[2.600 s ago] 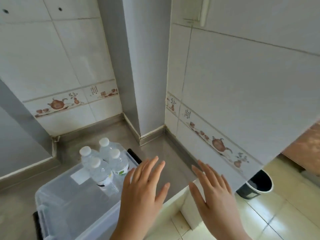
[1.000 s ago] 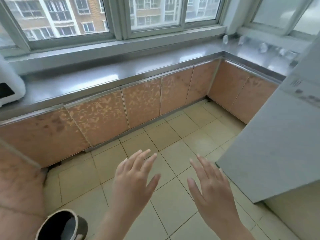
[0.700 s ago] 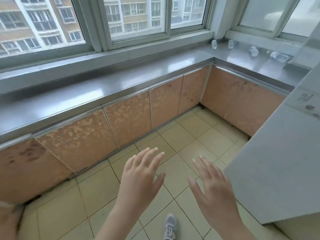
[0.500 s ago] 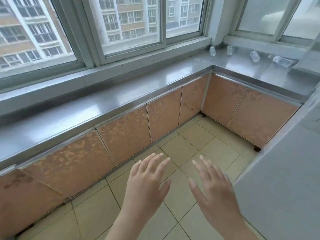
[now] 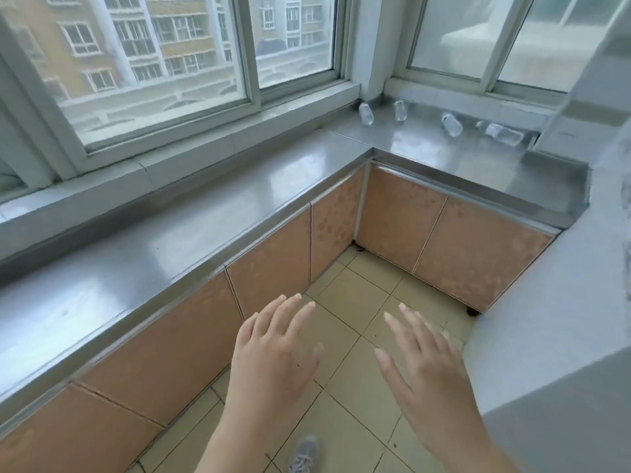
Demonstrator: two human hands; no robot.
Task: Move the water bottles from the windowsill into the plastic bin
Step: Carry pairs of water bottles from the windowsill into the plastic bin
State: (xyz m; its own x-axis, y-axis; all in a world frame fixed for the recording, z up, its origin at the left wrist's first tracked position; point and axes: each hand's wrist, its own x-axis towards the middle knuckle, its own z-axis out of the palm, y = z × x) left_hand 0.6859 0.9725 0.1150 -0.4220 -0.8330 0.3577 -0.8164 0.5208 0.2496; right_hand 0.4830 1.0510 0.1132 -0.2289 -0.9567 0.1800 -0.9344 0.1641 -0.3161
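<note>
Several clear water bottles stand in a row on the steel windowsill (image 5: 444,158) at the far right corner: one (image 5: 366,114) nearest the corner, another (image 5: 400,110) beside it, a third (image 5: 451,124) further right, and one (image 5: 504,134) lying tilted by the wall. My left hand (image 5: 273,356) and my right hand (image 5: 426,363) are held out low over the floor, palms down, fingers spread, holding nothing. Both are far short of the bottles. The plastic bin is out of view.
A long steel counter (image 5: 153,240) runs under the windows along the left and turns at the corner. Orange cabinet doors (image 5: 403,220) line its front. A grey wall (image 5: 563,319) juts in at the right. Tiled floor (image 5: 358,336) and a shoe (image 5: 304,455) lie below.
The view has swung away from the bin holding bottles to the window counter and moved closer to the corner. Both hands stay open and empty in front.
</note>
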